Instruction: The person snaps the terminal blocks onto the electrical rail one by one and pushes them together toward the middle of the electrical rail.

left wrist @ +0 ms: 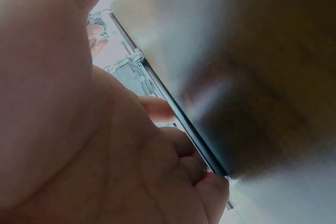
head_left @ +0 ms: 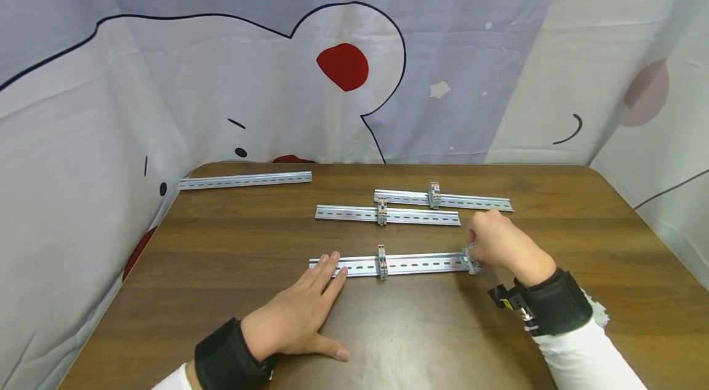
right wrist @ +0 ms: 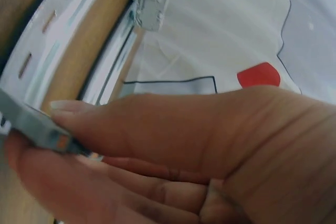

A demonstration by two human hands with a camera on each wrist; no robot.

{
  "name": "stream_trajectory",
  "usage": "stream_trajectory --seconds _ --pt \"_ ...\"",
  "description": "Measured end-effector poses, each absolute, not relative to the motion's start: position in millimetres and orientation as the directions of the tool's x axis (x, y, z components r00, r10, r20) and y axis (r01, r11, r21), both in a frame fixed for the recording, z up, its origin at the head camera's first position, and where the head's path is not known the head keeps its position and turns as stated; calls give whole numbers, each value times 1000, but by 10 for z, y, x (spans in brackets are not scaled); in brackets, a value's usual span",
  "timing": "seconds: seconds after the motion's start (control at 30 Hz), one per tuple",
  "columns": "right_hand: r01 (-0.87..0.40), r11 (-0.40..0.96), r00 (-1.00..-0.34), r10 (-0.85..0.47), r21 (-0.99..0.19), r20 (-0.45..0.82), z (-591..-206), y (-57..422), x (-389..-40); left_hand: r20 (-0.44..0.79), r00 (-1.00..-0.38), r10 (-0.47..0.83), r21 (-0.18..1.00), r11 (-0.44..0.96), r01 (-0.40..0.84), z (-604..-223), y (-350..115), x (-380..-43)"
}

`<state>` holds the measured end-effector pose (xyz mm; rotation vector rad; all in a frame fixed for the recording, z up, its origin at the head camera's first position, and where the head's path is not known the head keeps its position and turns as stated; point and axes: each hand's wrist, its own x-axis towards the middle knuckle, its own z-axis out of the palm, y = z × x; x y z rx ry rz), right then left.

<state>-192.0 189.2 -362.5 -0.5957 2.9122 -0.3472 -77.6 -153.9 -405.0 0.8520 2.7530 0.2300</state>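
Observation:
The nearest slotted metal DIN rail lies crosswise on the table. My left hand rests flat over its left end, fingers straight and thumb spread on the wood. At the rail's right end my right hand pinches a grey terminal block. In the right wrist view, thumb and forefinger hold that grey block by its edge, tilted. Whether it is seated on the rail cannot be told. Another terminal block stands on the same rail, left of its middle. The left wrist view shows the rail edge beneath the fingers.
Behind lie two more rails, a middle one and a farther one, each carrying a terminal block, on the middle rail. A bare rail lies at the table's back left. A printed curtain hangs behind the wooden table.

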Motion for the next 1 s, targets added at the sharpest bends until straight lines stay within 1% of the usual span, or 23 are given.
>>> stream_trajectory --seconds 0.23,0.5,0.63,0.73,0.8,0.9,1.0 --pt "-400 892 -913 -407 -212 13 -3724 1822 -1941 -190 -800 569 209 820 533 -4055 -1529 -777" --pt "-400 893 -915 -403 -208 28 -3741 1800 -1957 -194 -801 566 209 822 530 -4071 -1537 -784" --pt "-377 897 -923 -384 -230 14 -3738 1808 -1974 -196 -801 566 205 822 531 -4060 -1540 -796" --pt "-356 889 -925 -379 -288 -26 -3744 1849 -1993 -206 -800 563 215 824 524 -4054 -1537 -793" --pt "-358 869 -912 -404 -341 -74 -3747 1906 -2012 -208 -799 564 224 823 523 -4051 -1535 -785" --pt "-323 826 -876 -446 -461 -185 -3728 2014 -2052 -207 -797 567 235 820 522 -4058 -1544 -779" --pt "-229 761 -833 -475 -607 -282 -3671 2145 -2086 -203 -797 569 230 819 526 -4066 -1548 -784"
